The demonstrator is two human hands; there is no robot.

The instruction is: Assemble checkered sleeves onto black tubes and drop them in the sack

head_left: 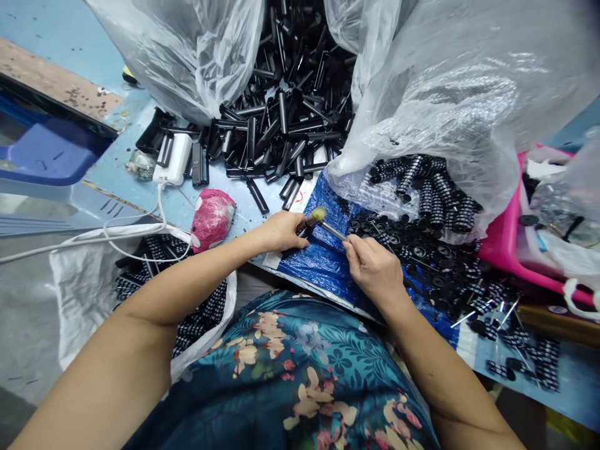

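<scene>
You're wearing a loose floral garment (281, 381) over your torso and lap, its ground teal near the top and deeper blue-green toward the lower left. Across it you have peach-cream flowers with long rounded petals, small coral-red blossoms, pale blue-lavender blooms and dark fern-like fronds. The cloth puckers in soft creases. Your left hand (282, 231) and right hand (375, 265) are bare, as are both forearms (210, 269).

Hammer-like tool (334, 232): thin metal shaft, blunt yellow-green head — held in the right hand (372, 265), slanting up and left, its head close beside the left hand (284, 231).
Dark piece (305, 232): black, gripped in the left hand over the blue sheet (323, 253) — mostly hidden, full shape unclear.
</scene>
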